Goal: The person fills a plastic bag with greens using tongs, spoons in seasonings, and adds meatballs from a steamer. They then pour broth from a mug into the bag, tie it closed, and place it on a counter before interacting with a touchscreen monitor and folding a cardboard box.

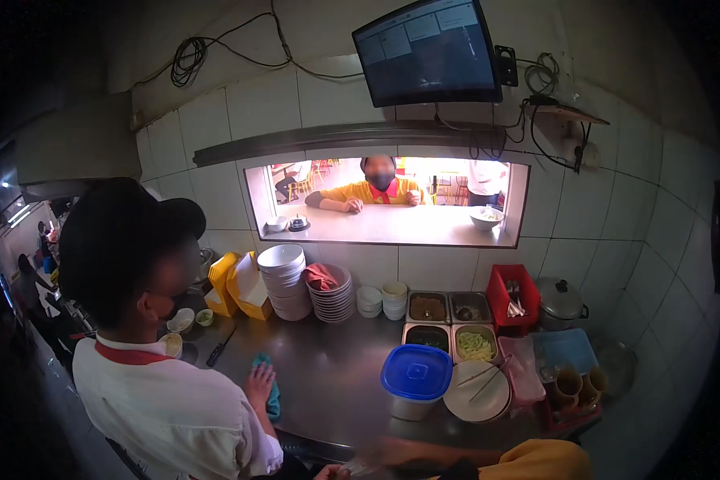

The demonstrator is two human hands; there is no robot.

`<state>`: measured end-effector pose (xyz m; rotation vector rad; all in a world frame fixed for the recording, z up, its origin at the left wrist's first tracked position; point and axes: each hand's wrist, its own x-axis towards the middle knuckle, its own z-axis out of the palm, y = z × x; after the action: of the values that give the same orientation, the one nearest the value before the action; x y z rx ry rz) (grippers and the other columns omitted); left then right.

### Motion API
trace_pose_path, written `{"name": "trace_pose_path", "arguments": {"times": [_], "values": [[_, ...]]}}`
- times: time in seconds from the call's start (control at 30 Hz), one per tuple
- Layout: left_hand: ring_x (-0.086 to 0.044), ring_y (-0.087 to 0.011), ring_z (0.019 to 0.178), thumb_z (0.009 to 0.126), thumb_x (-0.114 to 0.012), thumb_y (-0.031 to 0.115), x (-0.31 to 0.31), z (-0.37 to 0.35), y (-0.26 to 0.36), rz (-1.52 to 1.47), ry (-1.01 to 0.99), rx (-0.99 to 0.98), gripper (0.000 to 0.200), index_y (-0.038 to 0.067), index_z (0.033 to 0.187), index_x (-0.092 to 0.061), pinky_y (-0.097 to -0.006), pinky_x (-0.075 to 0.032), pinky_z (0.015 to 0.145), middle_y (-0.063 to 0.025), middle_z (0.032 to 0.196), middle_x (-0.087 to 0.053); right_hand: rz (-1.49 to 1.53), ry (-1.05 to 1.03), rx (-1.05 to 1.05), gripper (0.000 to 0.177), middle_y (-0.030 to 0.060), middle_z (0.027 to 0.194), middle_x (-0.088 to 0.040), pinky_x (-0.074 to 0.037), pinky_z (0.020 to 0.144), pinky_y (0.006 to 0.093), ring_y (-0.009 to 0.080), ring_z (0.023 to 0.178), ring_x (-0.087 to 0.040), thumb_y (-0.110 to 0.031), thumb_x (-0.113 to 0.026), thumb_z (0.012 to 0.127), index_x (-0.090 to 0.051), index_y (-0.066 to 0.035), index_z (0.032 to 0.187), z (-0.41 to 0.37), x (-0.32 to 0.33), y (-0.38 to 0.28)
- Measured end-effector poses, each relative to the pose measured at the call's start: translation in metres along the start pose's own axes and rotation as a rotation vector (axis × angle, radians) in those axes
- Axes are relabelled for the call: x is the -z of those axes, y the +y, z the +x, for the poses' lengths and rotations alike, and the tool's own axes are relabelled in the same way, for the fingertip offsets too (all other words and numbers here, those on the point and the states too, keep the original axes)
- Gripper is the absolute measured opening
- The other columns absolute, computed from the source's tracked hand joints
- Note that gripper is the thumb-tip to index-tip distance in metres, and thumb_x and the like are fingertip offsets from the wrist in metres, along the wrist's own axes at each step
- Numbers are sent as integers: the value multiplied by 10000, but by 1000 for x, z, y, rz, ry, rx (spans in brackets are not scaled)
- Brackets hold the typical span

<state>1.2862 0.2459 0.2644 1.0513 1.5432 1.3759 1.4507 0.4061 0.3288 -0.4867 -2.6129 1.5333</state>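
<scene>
At the bottom edge, my left hand [333, 473] is partly cut off, its fingers closed at a piece of clear plastic [358, 466], whose kind I cannot make out. My right hand [386, 452] reaches in from the right in a yellow sleeve [536, 462]. Motion smears it, so its fingers do not show clearly; it is just above the plastic. Beyond it on the steel counter [320, 392] stands a white tub with a blue lid [416, 373]. Beside the tub are stacked white plates [476, 392] with thin utensils on top.
A co-worker in white [168, 408] stands at left, one hand [259, 382] on a teal cloth [274, 400]. A knife [220, 348] lies nearby. Bowl stacks [284, 280], food pans [476, 344], a red cutlery bin [512, 296] and a pot [562, 300] line the wall. Another person [376, 192] leans at the hatch.
</scene>
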Motion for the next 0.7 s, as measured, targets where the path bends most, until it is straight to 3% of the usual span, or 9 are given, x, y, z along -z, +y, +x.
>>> {"name": "trace_pose_path", "arguments": {"times": [0.07, 0.2, 0.27, 0.37, 0.47, 0.53, 0.57, 0.63, 0.7], "values": [[-485, -105, 692, 890, -619, 253, 8, -4, 8, 177, 43, -40, 242, 16, 933, -590, -267, -412, 621, -17, 761, -558, 103, 51, 26, 246, 144, 739, -629, -481, 653, 374, 249, 698, -621, -253, -614, 817, -647, -26, 907, 2, -12, 13], [-467, -139, 645, 867, -635, 236, 21, -17, 18, 228, 90, -98, 240, 8, 920, -583, -287, -424, 623, -57, 698, -527, -174, 34, 98, 266, 153, 720, -619, -475, 637, 394, 299, 687, -609, -281, -613, 811, -633, -20, 862, 8, -42, 13], [-515, -198, 707, 854, -638, 228, 42, -29, 18, 236, 60, -44, 248, 10, 955, -576, -321, -440, 678, -104, 769, -540, -285, 50, 104, 266, 157, 724, -621, -474, 635, 396, 314, 688, -607, -278, -603, 815, -632, -17, 856, 14, -58, 2], [-501, -350, 1016, 837, -646, 232, 75, -56, 7, 457, 287, -382, 335, 25, 1077, -538, -416, -404, 867, -171, 1019, -530, -235, 6, -53, 254, 147, 833, -631, -483, 694, 402, 325, 749, -596, -280, -579, 854, -644, -46, 930, 33, -90, -32], [-507, -319, 1029, 847, -663, 254, 94, -102, 40, 363, 309, -440, 491, -15, 1213, -478, -412, -410, 900, -171, 1114, -545, -234, -195, -28, 293, 145, 934, -647, -487, 757, 377, 298, 834, -612, -297, -533, 894, -645, -57, 1019, 47, -129, -82], [-511, -308, 1022, 844, -668, 250, 112, -117, 36, 283, 259, -359, 502, -24, 1217, -474, -405, -420, 885, -171, 1116, -546, -155, -276, 82, 288, 171, 817, -653, -458, 656, 421, 298, 734, -620, -286, -631, 736, -668, -36, 874, 45, -139, -129], [-513, -302, 1019, 843, -671, 249, 125, -121, 24, 241, 222, -285, 507, -28, 1218, -472, -401, -424, 878, -171, 1117, -546, -148, -274, 76, 288, 171, 817, -653, -458, 656, 421, 298, 734, -620, -286, -631, 736, -668, -36, 874, 52, -149, -125], [-518, -291, 1012, 840, -677, 245, 151, -129, -5, 137, 133, -109, 518, -36, 1222, -468, -394, -434, 863, -171, 1120, -547, -16, -432, 83, 332, 150, 1059, -636, -463, 849, 363, 257, 955, -603, -297, -516, 917, -624, -61, 1125, 71, -158, -109], [-522, -280, 1005, 837, -682, 242, 175, -138, -39, 19, 48, 75, 529, -44, 1225, -463, -387, -443, 848, -170, 1122, -548, 57, -241, 95, 320, 124, 1006, -632, -463, 814, 337, 208, 917, -590, -314, -557, 904, -619, -40, 1058, 64, -155, -140]]}}
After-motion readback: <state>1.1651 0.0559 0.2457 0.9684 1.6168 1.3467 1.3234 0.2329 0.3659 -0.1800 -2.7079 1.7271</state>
